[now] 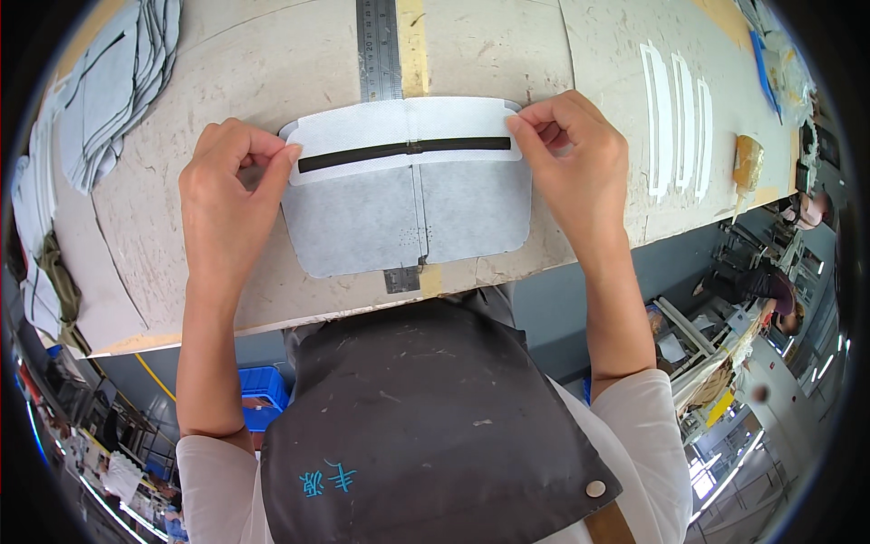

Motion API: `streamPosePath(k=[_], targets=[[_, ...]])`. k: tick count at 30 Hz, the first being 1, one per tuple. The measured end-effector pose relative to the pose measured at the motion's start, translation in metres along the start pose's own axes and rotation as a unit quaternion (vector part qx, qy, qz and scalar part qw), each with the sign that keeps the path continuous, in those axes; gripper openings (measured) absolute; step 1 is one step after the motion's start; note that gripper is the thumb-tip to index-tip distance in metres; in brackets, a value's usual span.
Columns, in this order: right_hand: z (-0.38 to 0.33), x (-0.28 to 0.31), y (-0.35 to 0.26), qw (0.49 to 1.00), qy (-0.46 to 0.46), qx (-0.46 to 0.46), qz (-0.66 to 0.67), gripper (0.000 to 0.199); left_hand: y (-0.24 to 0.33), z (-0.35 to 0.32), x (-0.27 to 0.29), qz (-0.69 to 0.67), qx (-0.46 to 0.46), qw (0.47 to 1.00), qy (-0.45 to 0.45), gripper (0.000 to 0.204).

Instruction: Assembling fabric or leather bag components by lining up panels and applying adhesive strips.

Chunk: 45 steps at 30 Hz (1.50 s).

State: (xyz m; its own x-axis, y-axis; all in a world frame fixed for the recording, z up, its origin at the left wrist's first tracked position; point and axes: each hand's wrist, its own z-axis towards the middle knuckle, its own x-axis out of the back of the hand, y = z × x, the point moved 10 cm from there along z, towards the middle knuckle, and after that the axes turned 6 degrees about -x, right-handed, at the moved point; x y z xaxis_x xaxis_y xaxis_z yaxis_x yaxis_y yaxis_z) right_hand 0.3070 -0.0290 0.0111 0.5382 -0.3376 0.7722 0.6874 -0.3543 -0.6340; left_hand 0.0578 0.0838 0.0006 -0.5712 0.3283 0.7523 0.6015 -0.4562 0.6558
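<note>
A light grey, round-cornered fabric panel (353,222) lies flat on the table in front of me, with a seam line down its middle. Along its far edge is a white strip (453,115) of textured material with a long, narrow black band (362,156) across it. My left hand (231,177) pinches the strip's left end between thumb and forefinger. At the opposite end, my right hand (575,150) pinches it the same way. Whether the fingers also grip the grey panel beneath, I cannot tell. A metal ruler (379,54) fixed to the table runs under the panel.
Stacked grey fabric pieces (118,82) lie at the far left. Several narrow white strips (680,127) rest on the right, near a glue bottle (748,163) at the table's edge. A blue bin (263,390) stands below the table. Other people work in the background at right.
</note>
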Motion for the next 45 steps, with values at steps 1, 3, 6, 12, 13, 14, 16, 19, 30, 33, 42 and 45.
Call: streamPosePath(k=[1,3,6,12,13,14,16,19,30,33,42,45], targets=[[-0.001,0.000,0.000,1.000,0.000,0.000,0.000,0.009,0.001,0.000,0.000,0.001,-0.004,1.000,0.000,0.012],[-0.003,0.000,0.002,1.000,0.006,-0.016,-0.009,0.010,0.002,0.000,0.000,0.002,-0.009,1.000,0.000,0.012],[-0.004,0.005,0.002,0.999,0.027,-0.029,-0.026,0.009,0.002,0.000,0.001,0.002,-0.015,1.000,0.004,0.012],[-0.038,0.010,-0.022,0.973,0.017,0.224,-0.058,0.030,0.005,0.000,0.000,0.002,-0.032,0.999,0.004,0.012],[-0.041,0.010,-0.020,0.973,0.018,0.224,-0.059,0.030,0.006,0.000,0.000,0.000,-0.034,0.999,0.003,0.012],[-0.045,0.006,-0.019,0.969,0.003,0.231,-0.083,0.036,0.006,0.000,0.000,0.000,-0.034,0.999,0.002,0.012],[-0.049,0.001,-0.018,0.965,-0.012,0.238,-0.107,0.042,0.004,0.000,0.000,-0.005,-0.014,1.000,0.000,0.011],[-0.052,-0.002,-0.021,0.959,-0.016,0.249,-0.137,0.042,0.004,0.001,0.000,-0.008,-0.017,1.000,-0.001,0.011],[-0.061,-0.013,-0.036,0.925,-0.014,0.309,-0.220,0.031,-0.004,-0.006,0.009,-0.039,0.004,0.997,0.065,0.011],[-0.063,-0.013,-0.031,0.914,-0.034,0.314,-0.254,0.038,-0.004,-0.017,0.022,-0.047,-0.019,0.989,0.136,0.011],[-0.066,-0.016,-0.031,0.905,-0.033,0.322,-0.275,0.038,0.038,-0.047,0.002,0.140,-0.268,0.952,0.052,0.029],[-0.066,-0.016,-0.033,0.901,-0.044,0.321,-0.289,0.039,0.040,-0.048,0.003,0.178,-0.272,0.945,0.035,0.030]])
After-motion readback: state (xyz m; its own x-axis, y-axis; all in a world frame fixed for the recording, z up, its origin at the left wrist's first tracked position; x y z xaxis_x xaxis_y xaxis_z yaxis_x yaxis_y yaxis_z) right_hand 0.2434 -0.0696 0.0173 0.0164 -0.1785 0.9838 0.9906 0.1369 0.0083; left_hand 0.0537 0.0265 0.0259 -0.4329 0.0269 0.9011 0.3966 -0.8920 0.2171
